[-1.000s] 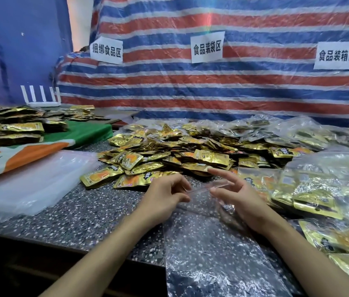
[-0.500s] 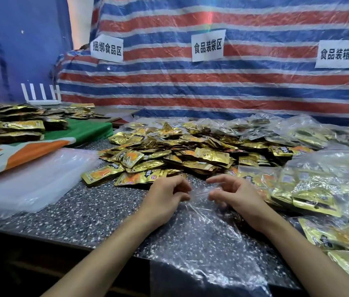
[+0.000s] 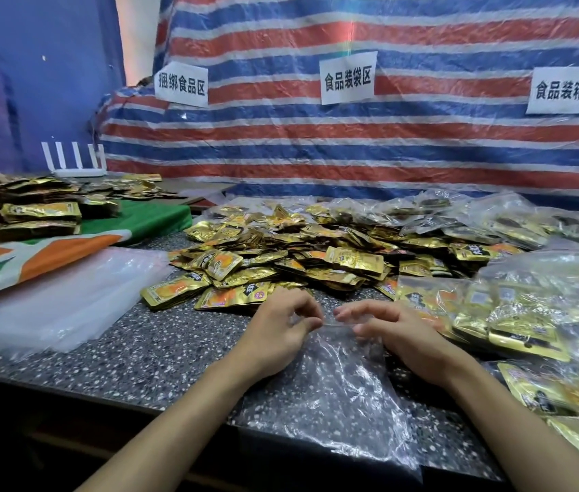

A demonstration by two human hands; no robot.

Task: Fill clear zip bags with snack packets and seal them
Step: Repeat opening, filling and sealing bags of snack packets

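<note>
While the left hand and right hand pinch the zip bag at its far mouth, its length trails toward the person; snack packets lie just beyond.

Makeshift food-packing workshop, paper zone signs on striped tarp, gold snack packets heaped on speckled counter

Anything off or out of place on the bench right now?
Nothing serious. The clear zip bag, pinched by the left hand and right hand, is crumpled and overhangs the front edge of the table. The snack packets lie in a loose heap.
</note>
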